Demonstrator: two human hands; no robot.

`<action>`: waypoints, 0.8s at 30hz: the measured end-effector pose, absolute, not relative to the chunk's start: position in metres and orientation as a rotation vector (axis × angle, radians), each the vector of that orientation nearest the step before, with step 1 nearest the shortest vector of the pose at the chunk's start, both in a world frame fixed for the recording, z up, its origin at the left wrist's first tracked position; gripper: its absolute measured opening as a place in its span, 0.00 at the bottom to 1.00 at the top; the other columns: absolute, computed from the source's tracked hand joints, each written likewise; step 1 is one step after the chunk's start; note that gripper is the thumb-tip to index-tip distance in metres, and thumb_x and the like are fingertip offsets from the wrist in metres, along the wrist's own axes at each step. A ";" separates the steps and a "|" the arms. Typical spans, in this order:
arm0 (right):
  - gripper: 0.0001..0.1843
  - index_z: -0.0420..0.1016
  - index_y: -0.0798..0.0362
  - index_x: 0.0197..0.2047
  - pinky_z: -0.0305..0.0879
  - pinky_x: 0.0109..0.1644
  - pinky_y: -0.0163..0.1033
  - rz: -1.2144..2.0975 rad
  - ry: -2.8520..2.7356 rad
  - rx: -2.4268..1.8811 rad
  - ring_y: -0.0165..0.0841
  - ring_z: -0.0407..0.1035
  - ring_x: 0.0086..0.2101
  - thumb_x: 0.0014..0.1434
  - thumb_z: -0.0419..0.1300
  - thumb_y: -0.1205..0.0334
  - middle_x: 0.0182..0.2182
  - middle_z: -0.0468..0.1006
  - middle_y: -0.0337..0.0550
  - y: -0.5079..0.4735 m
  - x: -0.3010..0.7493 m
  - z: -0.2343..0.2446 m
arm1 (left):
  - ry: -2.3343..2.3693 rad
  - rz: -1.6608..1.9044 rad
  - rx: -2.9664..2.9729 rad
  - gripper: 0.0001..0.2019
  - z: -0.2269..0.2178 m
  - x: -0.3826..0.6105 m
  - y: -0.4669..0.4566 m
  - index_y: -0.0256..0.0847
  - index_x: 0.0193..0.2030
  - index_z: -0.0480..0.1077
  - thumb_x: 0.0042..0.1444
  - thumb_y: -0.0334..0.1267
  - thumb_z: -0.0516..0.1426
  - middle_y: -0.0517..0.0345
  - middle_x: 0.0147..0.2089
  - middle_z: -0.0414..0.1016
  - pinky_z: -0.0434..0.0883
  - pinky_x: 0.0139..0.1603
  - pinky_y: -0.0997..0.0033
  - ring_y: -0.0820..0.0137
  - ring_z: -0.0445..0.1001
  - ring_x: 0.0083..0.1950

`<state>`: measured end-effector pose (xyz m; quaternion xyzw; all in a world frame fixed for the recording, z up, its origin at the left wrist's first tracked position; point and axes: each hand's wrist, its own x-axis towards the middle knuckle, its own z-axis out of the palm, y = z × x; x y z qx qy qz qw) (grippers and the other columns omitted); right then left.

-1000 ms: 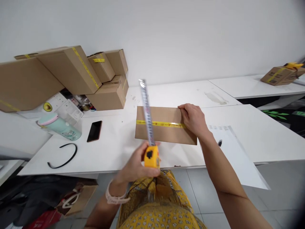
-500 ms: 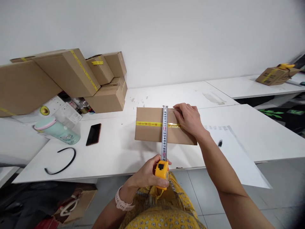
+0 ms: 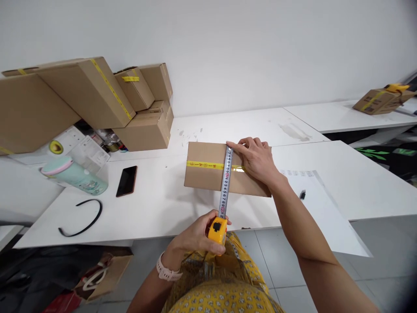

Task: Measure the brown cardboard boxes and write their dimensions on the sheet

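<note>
Hands apart, the person (image 3: 223, 298) works at a white table (image 3: 146, 217), stacked cartons (image 3: 140, 134) towards its back left corner. Set in from the middle of the front edge lies a taped cardboard box (image 3: 203, 176), the right hand (image 3: 259, 163) over it, one digit at the end of the blade (image 3: 225, 182), whether gripping I can't tell; the left hand (image 3: 198, 237) clasps the yellow tape measure (image 3: 217, 229) at that edge.
</note>
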<state>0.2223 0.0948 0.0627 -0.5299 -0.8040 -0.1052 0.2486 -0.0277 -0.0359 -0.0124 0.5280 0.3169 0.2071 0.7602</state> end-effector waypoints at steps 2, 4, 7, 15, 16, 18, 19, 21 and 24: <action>0.31 0.69 0.34 0.66 0.54 0.44 0.50 -0.286 -2.184 -1.433 0.43 0.62 0.45 0.69 0.41 0.70 0.51 0.73 0.49 0.095 0.222 0.062 | 0.669 0.447 1.160 0.35 -0.014 -0.030 -0.033 0.40 0.56 0.68 0.41 0.42 0.74 0.52 0.49 0.71 0.72 0.42 0.68 0.64 0.74 0.46; 0.31 0.69 0.34 0.66 0.54 0.44 0.50 -0.290 -2.175 -1.424 0.43 0.62 0.44 0.69 0.40 0.69 0.51 0.73 0.49 0.095 0.222 0.061 | 0.660 0.444 1.163 0.36 -0.016 -0.031 -0.033 0.40 0.56 0.68 0.41 0.42 0.74 0.53 0.48 0.71 0.72 0.42 0.68 0.64 0.74 0.46; 0.31 0.69 0.34 0.66 0.54 0.43 0.50 -0.291 -2.160 -1.415 0.43 0.62 0.44 0.69 0.41 0.69 0.50 0.73 0.49 0.095 0.222 0.059 | 0.672 0.443 1.167 0.36 -0.018 -0.028 -0.034 0.41 0.56 0.67 0.41 0.42 0.74 0.53 0.47 0.71 0.71 0.41 0.69 0.64 0.74 0.46; 0.30 0.70 0.33 0.65 0.54 0.44 0.51 -0.254 -2.149 -1.421 0.44 0.62 0.44 0.68 0.42 0.68 0.50 0.72 0.48 0.096 0.222 0.059 | 0.683 0.448 1.180 0.36 -0.019 -0.026 -0.034 0.40 0.56 0.68 0.40 0.41 0.74 0.51 0.50 0.71 0.71 0.42 0.68 0.62 0.74 0.48; 0.30 0.70 0.33 0.65 0.54 0.44 0.50 -0.255 -2.151 -1.424 0.44 0.62 0.44 0.68 0.42 0.68 0.50 0.72 0.49 0.096 0.222 0.059 | 0.683 0.446 1.182 0.36 -0.019 -0.026 -0.034 0.40 0.56 0.67 0.40 0.42 0.74 0.51 0.50 0.72 0.72 0.42 0.68 0.62 0.74 0.48; 0.30 0.70 0.33 0.65 0.54 0.44 0.50 -0.260 -2.153 -1.425 0.44 0.62 0.44 0.69 0.42 0.68 0.50 0.72 0.49 0.096 0.221 0.059 | 0.687 0.438 1.188 0.36 -0.018 -0.026 -0.034 0.40 0.56 0.67 0.40 0.42 0.74 0.52 0.48 0.72 0.72 0.42 0.68 0.63 0.74 0.47; 0.30 0.70 0.33 0.65 0.53 0.44 0.50 -0.263 -2.153 -1.421 0.43 0.62 0.44 0.69 0.42 0.68 0.50 0.72 0.49 0.096 0.221 0.059 | 0.688 0.435 1.190 0.36 -0.018 -0.026 -0.034 0.41 0.57 0.67 0.41 0.42 0.74 0.52 0.47 0.72 0.72 0.42 0.68 0.63 0.75 0.46; 0.30 0.70 0.33 0.65 0.53 0.44 0.50 -0.269 -2.149 -1.413 0.43 0.62 0.44 0.69 0.42 0.68 0.49 0.72 0.48 0.095 0.221 0.059 | 0.688 0.436 1.194 0.36 -0.018 -0.026 -0.035 0.41 0.57 0.67 0.41 0.42 0.74 0.53 0.47 0.72 0.72 0.42 0.68 0.63 0.75 0.47; 0.29 0.70 0.33 0.65 0.54 0.44 0.50 -0.268 -2.147 -1.407 0.43 0.62 0.44 0.69 0.43 0.68 0.49 0.73 0.48 0.095 0.222 0.059 | 0.686 0.436 1.198 0.36 -0.018 -0.026 -0.035 0.40 0.57 0.67 0.41 0.42 0.73 0.53 0.46 0.72 0.72 0.43 0.67 0.62 0.75 0.48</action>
